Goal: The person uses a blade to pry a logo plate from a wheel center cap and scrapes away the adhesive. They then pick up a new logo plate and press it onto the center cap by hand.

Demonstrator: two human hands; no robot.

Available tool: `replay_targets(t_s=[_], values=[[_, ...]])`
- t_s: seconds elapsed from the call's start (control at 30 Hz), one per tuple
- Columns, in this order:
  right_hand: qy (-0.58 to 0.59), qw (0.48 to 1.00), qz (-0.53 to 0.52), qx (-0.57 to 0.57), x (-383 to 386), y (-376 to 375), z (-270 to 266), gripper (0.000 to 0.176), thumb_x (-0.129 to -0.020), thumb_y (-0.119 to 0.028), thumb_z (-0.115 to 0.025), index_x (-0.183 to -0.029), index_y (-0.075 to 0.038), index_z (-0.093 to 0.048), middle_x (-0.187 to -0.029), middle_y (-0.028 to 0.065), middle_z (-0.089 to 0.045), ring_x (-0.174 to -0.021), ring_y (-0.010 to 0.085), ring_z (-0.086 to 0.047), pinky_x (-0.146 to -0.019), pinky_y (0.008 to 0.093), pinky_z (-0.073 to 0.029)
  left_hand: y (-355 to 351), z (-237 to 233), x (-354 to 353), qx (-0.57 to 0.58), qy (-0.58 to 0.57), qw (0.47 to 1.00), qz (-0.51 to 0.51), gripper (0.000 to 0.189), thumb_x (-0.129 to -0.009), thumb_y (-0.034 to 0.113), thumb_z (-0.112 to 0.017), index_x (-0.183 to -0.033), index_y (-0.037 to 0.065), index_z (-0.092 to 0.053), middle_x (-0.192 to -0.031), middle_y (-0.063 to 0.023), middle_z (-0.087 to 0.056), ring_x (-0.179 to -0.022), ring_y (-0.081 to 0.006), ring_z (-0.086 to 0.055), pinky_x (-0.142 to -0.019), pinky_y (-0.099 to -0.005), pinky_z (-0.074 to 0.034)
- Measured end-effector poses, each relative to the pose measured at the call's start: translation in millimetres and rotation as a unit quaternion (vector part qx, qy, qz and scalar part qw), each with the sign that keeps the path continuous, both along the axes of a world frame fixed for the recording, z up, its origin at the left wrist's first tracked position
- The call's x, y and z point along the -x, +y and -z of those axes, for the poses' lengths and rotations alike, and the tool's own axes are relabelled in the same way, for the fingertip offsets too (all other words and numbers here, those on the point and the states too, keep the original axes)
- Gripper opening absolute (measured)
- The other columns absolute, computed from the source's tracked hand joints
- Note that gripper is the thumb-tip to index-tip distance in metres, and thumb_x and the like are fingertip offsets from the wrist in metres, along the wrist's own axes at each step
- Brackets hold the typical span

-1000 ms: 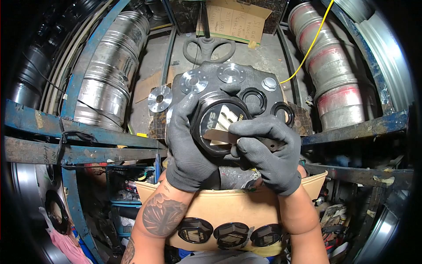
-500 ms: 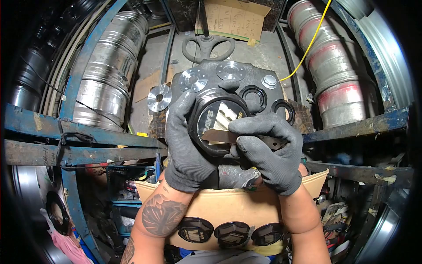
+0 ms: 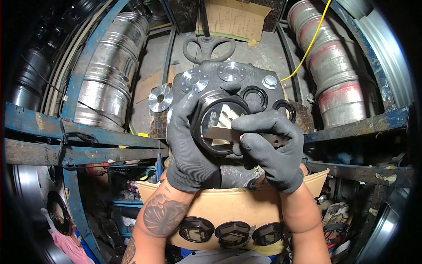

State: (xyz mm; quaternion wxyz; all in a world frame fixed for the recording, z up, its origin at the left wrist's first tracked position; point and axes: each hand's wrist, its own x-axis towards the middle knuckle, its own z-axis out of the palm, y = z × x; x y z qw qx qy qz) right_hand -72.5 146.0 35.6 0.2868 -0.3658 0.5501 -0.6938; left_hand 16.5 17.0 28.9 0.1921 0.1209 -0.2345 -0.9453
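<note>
A black hexagonal wheel centre cap [image 3: 218,116] is cradled in the curled fingers of the gloved left hand [image 3: 187,143]; a thin flat blade [image 3: 220,134], pinched between thumb and forefinger of the right hand [image 3: 272,143], is held across its lettered face [image 3: 211,120]. The face could be scratched by a tilted edge, the left fingers nicked by a slip.

Between 2 rows of metal rims [image 3: 115,67] sit a spoked wheel [image 3: 207,50] and, just beyond it, handwritten cardboard [image 3: 239,22].
</note>
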Motion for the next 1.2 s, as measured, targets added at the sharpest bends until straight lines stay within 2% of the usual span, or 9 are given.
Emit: replay_targets(t_s=[0.07,0.17,0.27,0.37,0.47,0.87,1.07,1.13,1.2], values=[[-0.055,0.998,0.012,0.03,-3.3,-4.1,3.4,0.019,-0.086,-0.004,-0.066,-0.104,0.003,-0.068,-0.097,0.0082,-0.067,-0.078,0.0102,-0.063,-0.07,0.0247,-0.051,-0.9,2.8,0.2,-0.007,0.017,1.0,0.002,0.052,-0.097,0.043,-0.034,-0.122,0.003,-0.056,-0.111,-0.0133,-0.065,-0.101,-0.0231,-0.064,-0.091,-0.0391,-0.052],[-0.004,1.0,0.004,0.029,0.6,-2.4,5.5,0.02,-0.087,-0.004,-0.065,-0.105,0.004,-0.067,-0.097,0.0076,-0.067,-0.08,0.0098,-0.063,-0.071,0.0246,-0.051,0.1,5.6,-1.3,-0.02,0.018,1.0,-0.012,0.05,-0.097,0.041,-0.035,-0.121,0.003,-0.056,-0.111,-0.0133,-0.065,-0.1,-0.023,-0.064,-0.091,-0.0387,-0.052],[-0.045,0.999,-0.026,-0.006,3.5,2.0,0.2,0.019,-0.087,-0.004,-0.065,-0.104,0.003,-0.068,-0.097,0.0083,-0.068,-0.086,0.0119,-0.063,-0.076,0.0253,-0.051,0.9,4.7,0.4,0.056,-0.019,0.998,-0.035,0.049,-0.098,0.041,-0.035,-0.12,0.003,-0.057,-0.11,-0.0131,-0.065,-0.1,-0.0232,-0.064,-0.09,-0.0379,-0.053],[0.056,0.998,-0.025,-0.01,10.0,2.8,0.8,0.019,-0.085,-0.004,-0.066,-0.103,0.001,-0.069,-0.097,0.0093,-0.068,-0.087,0.0136,-0.064,-0.078,0.0257,-0.051,0.1,3.3,1.9,0.002,-0.015,1.0,-0.018,0.048,-0.098,0.041,-0.035,-0.119,0.003,-0.057,-0.11,-0.0129,-0.065,-0.099,-0.0232,-0.065,-0.089,-0.0373,-0.054],[0.118,0.993,0.0,0.012,12.5,-0.1,0.3,0.018,-0.079,-0.005,-0.068,-0.096,0.003,-0.07,-0.091,0.011,-0.069,-0.084,0.0161,-0.065,-0.076,0.0282,-0.051,0.1,6.4,0.8,0.048,-0.052,0.997,-0.035,0.048,-0.097,0.041,-0.036,-0.119,0.003,-0.057,-0.11,-0.0129,-0.065,-0.099,-0.0234,-0.065,-0.088,-0.0373,-0.054],[0.174,0.982,-0.068,0.01,26.8,6.8,-1.6,0.019,-0.085,-0.003,-0.067,-0.103,0.001,-0.068,-0.096,0.0113,-0.07,-0.088,0.016,-0.067,-0.079,0.0275,-0.052,1.5,11.9,-0.3,-0.017,-0.026,0.999,-0.025,0.047,-0.098,0.038,-0.036,-0.12,0.003,-0.056,-0.112,-0.0129,-0.065,-0.099,-0.0226,-0.065,-0.09,-0.0366,-0.053],[0.156,0.985,-0.07,-0.011,25.4,10.0,-2.8,0.019,-0.086,-0.005,-0.065,-0.103,0.002,-0.067,-0.095,0.0112,-0.07,-0.086,0.0147,-0.066,-0.077,0.0267,-0.052,6.3,11.0,-2.4,0.056,0.033,0.998,0.005,0.046,-0.1,0.033,-0.032,-0.123,0.0,-0.054,-0.114,-0.0142,-0.063,-0.104,-0.0213,-0.063,-0.091,-0.0349,-0.053],[0.159,0.984,-0.077,-0.014,26.4,10.6,-4.0,0.019,-0.086,-0.005,-0.065,-0.104,0.002,-0.067,-0.094,0.011,-0.07,-0.085,0.0143,-0.066,-0.076,0.026,-0.052,8.8,5.3,0.5,0.172,-0.08,0.982,-0.019,0.048,-0.1,0.034,-0.03,-0.125,0.0,-0.053,-0.113,-0.0142,-0.063,-0.104,-0.0217,-0.063,-0.092,-0.0352,-0.053],[0.157,0.984,-0.079,-0.02,27.1,10.9,-4.8,0.019,-0.086,-0.005,-0.065,-0.104,0.002,-0.067,-0.093,0.0107,-0.07,-0.084,0.014,-0.066,-0.074,0.0256,-0.052,6.8,4.2,2.9,0.155,-0.097,0.983,0.0,0.051,-0.099,0.036,-0.029,-0.126,0.0,-0.052,-0.113,-0.0143,-0.063,-0.103,-0.022,-0.063,-0.092,-0.0356,-0.053]])
